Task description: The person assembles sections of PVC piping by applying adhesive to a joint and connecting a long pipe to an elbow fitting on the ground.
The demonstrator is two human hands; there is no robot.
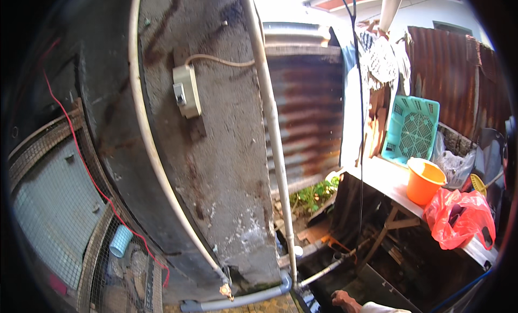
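Observation:
My right hand (pixel 345 300) shows at the lower edge, right of the middle, with a white sleeve (pixel 383 308) behind it. Its fingers look curled in, and whatever they may hold is hidden. Close to the hand, on its left, a grey plastic pipe (pixel 253 298) runs low along the foot of the wall. A brass-coloured tap (pixel 225 290) sits at the lower end of a thin pale pipe (pixel 156 156). My left hand is out of the picture.
A bench (pixel 386 175) at the right carries an orange bucket (pixel 425 179) and a red plastic bag (pixel 458 218). Behind stands a green crate (pixel 411 131). A switch box (pixel 186 91) is fixed to the grey wall (pixel 226 146). Wire-mesh doors (pixel 51 200) are at the left.

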